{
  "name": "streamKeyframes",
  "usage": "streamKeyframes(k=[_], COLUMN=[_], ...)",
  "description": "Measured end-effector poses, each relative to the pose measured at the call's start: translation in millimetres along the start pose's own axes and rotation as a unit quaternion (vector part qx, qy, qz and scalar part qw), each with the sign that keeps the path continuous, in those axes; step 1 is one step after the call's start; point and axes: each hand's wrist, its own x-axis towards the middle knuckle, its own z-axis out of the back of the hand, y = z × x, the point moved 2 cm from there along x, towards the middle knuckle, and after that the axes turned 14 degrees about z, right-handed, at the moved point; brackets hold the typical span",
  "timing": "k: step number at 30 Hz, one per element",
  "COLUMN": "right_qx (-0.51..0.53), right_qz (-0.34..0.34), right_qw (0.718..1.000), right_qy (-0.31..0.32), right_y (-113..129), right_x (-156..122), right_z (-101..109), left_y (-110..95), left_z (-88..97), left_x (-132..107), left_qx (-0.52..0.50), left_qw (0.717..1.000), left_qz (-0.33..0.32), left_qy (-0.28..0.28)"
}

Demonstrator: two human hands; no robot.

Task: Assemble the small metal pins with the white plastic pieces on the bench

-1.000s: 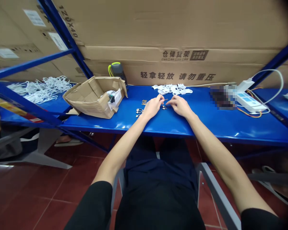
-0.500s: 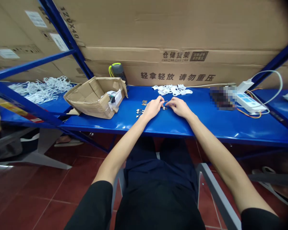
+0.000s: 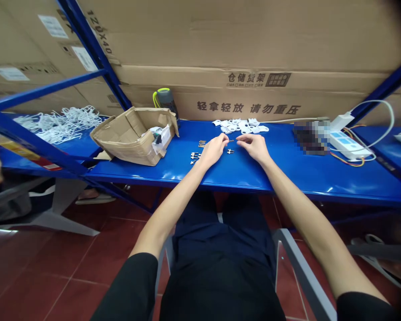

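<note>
My left hand [image 3: 214,149] is closed in a pinch at the middle of the blue shelf, gripping a thin brass-coloured pin [image 3: 231,141] that points right. Facing it, a small gap from the pin's tip, is my right hand [image 3: 255,147]. Its thumb and fingertips are drawn together; whatever they hold is too small to make out. Between the hands, on the shelf, lies a small pale part with prongs [image 3: 230,151]. Left of my left hand are several similar pronged parts [image 3: 194,155] and a short row of brass pieces [image 3: 201,143]. Part of that group is hidden by my wrist.
White plastic pieces [image 3: 242,126] lie in a pile beyond my hands. An open cardboard box [image 3: 127,145] stands left, with a dark bottle [image 3: 167,100] behind it. At right is a white power strip [image 3: 347,145] with cables. White cords [image 3: 63,125] are heaped far left.
My right hand has drawn back to the right, away from the pin, and its fingers have lifted off the pronged part's side. My left hand stays in place with the pin.
</note>
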Motion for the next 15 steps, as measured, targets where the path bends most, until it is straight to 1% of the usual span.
streamKeyframes(k=[4,10,15], right_qx=[0.024,0.04,0.114], right_qz=[-0.001,0.006,-0.013], right_qw=[1.0,0.999,0.993], right_qy=[0.005,0.014,-0.015], right_y=[-0.2,4.9,0.3], right_x=[-0.3,-0.7,0.2], right_z=[-1.2,-1.1,-3.5], left_y=[0.4,-1.2,-0.9], left_z=[-2.5,-5.0,-5.9], left_x=[0.0,-1.1,-1.5], left_qx=[0.02,0.039,0.053], left_qw=[1.0,0.999,0.998], left_qz=[-0.007,0.024,0.017], left_qy=[-0.003,0.0,0.004])
